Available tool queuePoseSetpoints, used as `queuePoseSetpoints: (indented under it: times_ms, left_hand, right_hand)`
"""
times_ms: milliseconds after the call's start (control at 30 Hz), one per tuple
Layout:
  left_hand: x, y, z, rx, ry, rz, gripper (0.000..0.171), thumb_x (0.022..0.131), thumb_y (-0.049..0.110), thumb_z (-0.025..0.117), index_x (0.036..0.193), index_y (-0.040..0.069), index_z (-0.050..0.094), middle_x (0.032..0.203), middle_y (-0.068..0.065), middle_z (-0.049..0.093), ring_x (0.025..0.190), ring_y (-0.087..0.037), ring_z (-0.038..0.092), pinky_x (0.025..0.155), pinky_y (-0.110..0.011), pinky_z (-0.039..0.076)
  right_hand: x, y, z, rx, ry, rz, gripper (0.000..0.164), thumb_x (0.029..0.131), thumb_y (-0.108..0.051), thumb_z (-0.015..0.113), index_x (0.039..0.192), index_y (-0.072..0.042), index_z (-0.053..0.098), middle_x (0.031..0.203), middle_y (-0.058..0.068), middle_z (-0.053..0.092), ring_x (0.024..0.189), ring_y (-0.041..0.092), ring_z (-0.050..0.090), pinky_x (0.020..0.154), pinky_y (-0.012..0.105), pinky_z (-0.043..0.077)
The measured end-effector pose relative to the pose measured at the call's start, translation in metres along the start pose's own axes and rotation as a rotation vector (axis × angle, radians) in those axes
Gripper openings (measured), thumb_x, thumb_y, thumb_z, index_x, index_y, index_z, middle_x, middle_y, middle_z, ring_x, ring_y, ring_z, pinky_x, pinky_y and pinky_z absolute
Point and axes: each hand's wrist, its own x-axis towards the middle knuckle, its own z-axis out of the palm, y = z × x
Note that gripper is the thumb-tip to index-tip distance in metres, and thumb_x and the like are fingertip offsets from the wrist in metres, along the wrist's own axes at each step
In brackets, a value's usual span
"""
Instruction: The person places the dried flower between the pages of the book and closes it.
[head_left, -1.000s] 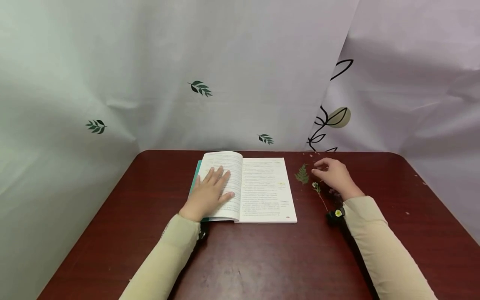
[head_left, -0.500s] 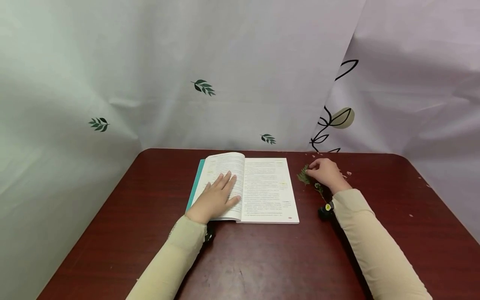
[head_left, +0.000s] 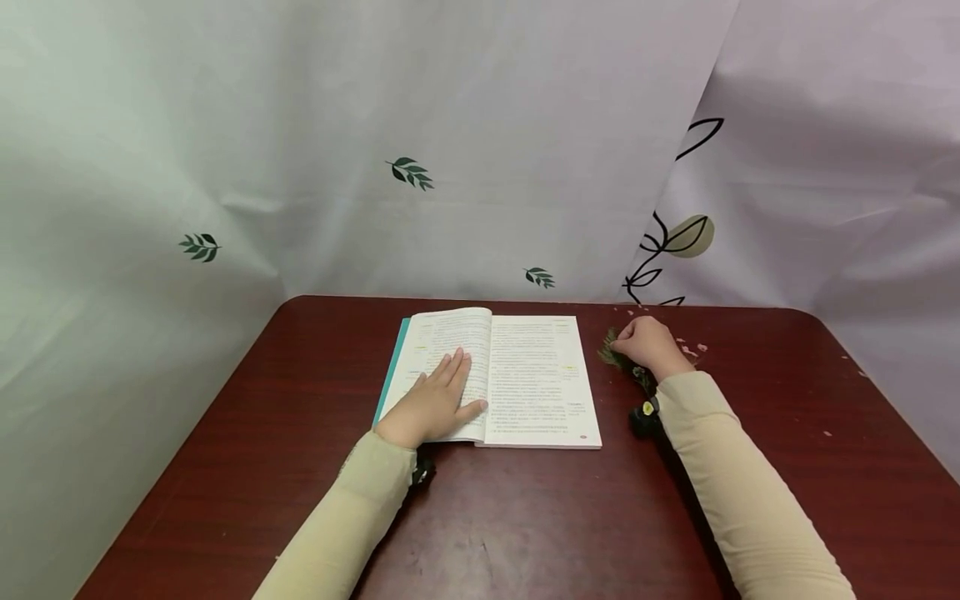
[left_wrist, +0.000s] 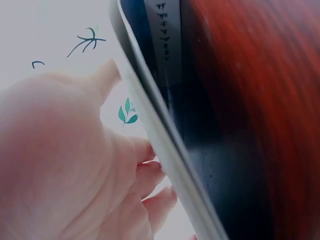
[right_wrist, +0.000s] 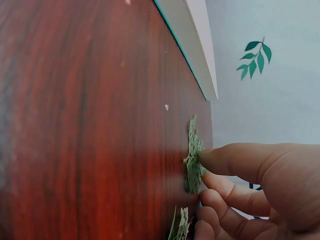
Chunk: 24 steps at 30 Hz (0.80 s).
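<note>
An open book lies on the dark red table, its left-hand pages bulging up above a teal cover. My left hand rests on the left page with fingers straight and slightly spread. Right of the book, my right hand pinches a green fern leaf between thumb and index finger. In the right wrist view the fern leaf still lies low against the table, the thumb tip on it and the other fingers curled. A small flower sprig lies under that wrist, partly hidden.
Small pink petals are scattered behind and beside the right hand. The table ends at a pale curtain printed with leaves. In the right wrist view a second sprig lies near the curled fingers.
My right hand has moved left onto the fern leaf, and its thumb and index finger have closed on it. My left hand has slid slightly toward me on the page.
</note>
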Motion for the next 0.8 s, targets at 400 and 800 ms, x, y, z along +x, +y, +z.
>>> queuePoseSetpoints:
  times_ms: [400,800]
  left_hand:
    - [-0.0002,0.0003,0.001,0.004,0.0,-0.006,0.08,0.095,0.056,0.037,0.15,0.003,0.013,0.156,-0.011,0.008,0.143,-0.027,0.008,0.109,-0.055,0.019]
    - [-0.0016,0.0009,-0.0006,-0.006,0.001,-0.002,0.079,0.096,0.054,0.039,0.15,0.002,0.015,0.156,-0.012,0.009,0.143,-0.028,0.01,0.109,-0.055,0.019]
  right_hand:
    - [0.004,0.0034,0.0006,-0.006,-0.035,0.01,0.04,0.089,-0.016,0.056,0.051,-0.01,0.046,0.047,-0.003,0.038,0.049,0.018,0.041,0.058,0.033,0.038]
    - [0.0073,0.0053,0.0047,-0.024,-0.011,-0.018,0.036,0.089,-0.011,0.049,0.054,-0.011,0.041,0.05,-0.001,0.035,0.047,0.016,0.036,0.052,0.031,0.035]
